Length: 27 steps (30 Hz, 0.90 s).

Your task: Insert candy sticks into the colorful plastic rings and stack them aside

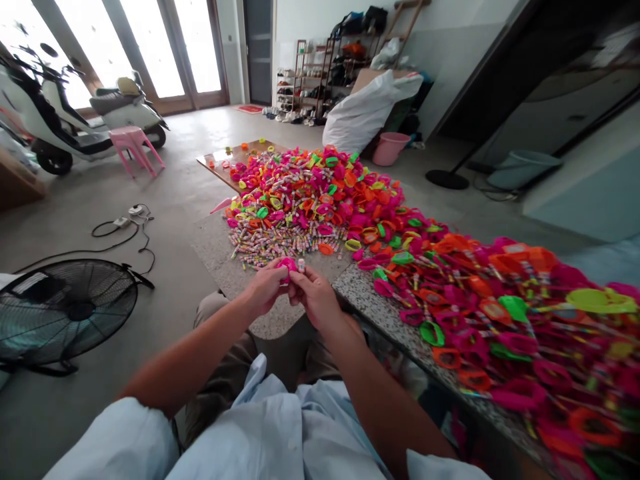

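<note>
My left hand [266, 288] is closed on a small bright pink plastic piece [287, 265] in front of my lap. Close against it, my right hand [316, 300] pinches a short, pale printed tube [301, 265] between thumb and fingers. The two hands touch or nearly touch, and fingers cover much of both parts. Just beyond them, many similar pale tubes [270, 243] lie loose on the speckled stone slab [213, 250]. Behind these rises a big heap of pink, orange, green and yellow plastic pieces [350, 190].
More coloured pieces with tubes attached [480, 320] cover the stone ledge to my right. A black floor fan [80, 310] and cables [120, 223] are on the left. Farther off are a pink stool [135, 143], a scooter [75, 127], a white sack [357, 110] and a pink bucket [390, 148].
</note>
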Available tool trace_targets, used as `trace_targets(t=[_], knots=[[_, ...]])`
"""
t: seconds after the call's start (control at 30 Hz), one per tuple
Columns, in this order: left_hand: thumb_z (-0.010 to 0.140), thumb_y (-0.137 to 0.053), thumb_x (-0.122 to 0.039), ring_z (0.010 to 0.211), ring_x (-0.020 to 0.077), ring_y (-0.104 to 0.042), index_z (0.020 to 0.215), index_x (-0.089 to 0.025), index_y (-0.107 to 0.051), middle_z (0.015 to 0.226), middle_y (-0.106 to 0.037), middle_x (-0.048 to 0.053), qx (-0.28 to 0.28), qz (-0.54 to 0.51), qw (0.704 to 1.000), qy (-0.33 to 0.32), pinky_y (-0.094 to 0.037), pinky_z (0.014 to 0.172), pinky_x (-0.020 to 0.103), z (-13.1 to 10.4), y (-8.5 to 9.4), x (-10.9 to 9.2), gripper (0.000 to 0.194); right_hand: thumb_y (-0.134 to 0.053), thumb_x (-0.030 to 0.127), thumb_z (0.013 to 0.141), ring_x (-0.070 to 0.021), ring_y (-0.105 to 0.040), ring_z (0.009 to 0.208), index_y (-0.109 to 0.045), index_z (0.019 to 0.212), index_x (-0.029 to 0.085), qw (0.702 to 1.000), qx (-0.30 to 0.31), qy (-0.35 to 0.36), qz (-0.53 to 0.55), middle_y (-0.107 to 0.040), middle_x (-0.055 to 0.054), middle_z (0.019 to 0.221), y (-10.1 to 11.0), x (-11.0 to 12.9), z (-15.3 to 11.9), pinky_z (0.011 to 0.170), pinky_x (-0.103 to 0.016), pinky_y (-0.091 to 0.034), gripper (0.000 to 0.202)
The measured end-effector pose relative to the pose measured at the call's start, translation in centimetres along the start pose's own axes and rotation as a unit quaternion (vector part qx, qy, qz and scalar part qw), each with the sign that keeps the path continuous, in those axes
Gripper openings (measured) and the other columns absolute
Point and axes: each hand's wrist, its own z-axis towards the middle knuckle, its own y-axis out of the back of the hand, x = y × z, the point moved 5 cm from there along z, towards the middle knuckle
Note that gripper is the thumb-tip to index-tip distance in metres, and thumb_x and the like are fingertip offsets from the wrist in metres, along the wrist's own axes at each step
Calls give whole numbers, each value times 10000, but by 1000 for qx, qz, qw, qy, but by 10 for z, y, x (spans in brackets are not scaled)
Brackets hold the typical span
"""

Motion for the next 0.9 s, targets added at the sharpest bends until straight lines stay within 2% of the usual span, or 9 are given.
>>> trace_targets(t=[0.13,0.27,0.4,0.53,0.6,0.67,0.73,0.8,0.9], knots=[[763,-630,-252,558,165,-661,1127,-176,-627,684,-683,-11,31,4,999,-21,-568,594,293,-1,6,-4,372,-838,523,777,-95,-439,401,-558,787,226,997,48,-32,43,-552,65,533,2,6,1,421,-242,-381,408],[795,-718,-233,1065,238,-743,1362,-226,-650,1196,-754,97,94,99,985,-108,-598,874,326,-13,20,-29,571,-839,513,811,-96,-444,404,-577,885,216,980,175,-91,-5,-534,86,519,2,19,-6,426,-228,-384,403],[867,-797,-301,1109,244,-736,1489,-235,-597,1279,-731,119,183,325,921,-118,-598,931,329,-32,28,-48,657,-831,525,839,-89,-460,441,-555,902,215,957,255,-111,-84,-499,102,539,3,31,-12,466,-223,-417,419],[808,-883,-375,1089,249,-742,1543,-261,-548,1302,-724,111,136,502,839,-163,-582,989,357,-42,30,-56,816,-784,560,876,-92,-477,479,-546,865,214,940,293,-95,-147,-507,89,571,-4,35,-10,490,-226,-426,421],[798,-897,-382,1143,270,-719,1538,-256,-549,1291,-727,116,121,535,815,-185,-555,1035,376,-45,27,-52,827,-757,576,894,-96,-488,502,-557,834,202,928,321,-81,-173,-520,72,581,-10,36,-9,503,-229,-425,429],[827,-879,-388,1134,265,-713,1539,-239,-533,1250,-739,119,121,522,824,-185,-558,1011,364,-46,25,-44,806,-743,579,906,-98,-497,533,-572,841,188,922,330,-64,-190,-536,56,614,-14,38,-10,525,-231,-424,432],[860,-851,-411,1016,223,-723,1521,-217,-532,1176,-752,107,109,465,862,-169,-582,906,317,-47,29,-35,759,-732,576,913,-95,-482,547,-578,898,186,931,303,-49,-195,-522,60,651,-13,41,-11,536,-233,-414,419],[861,-845,-440,848,168,-700,1454,-201,-576,1078,-746,76,74,385,908,-146,-587,759,266,-46,35,-28,693,-695,567,936,-101,-466,552,-582,1004,196,945,248,-34,-212,-492,71,675,-8,44,-13,542,-241,-410,393],[794,-887,-498,697,119,-626,1153,-166,-698,934,-689,31,-1,277,952,-129,-580,616,238,-46,47,-22,524,-629,507,988,-127,-488,577,-545,1211,216,940,136,11,-312,-495,74,694,2,47,-20,561,-254,-398,376]])
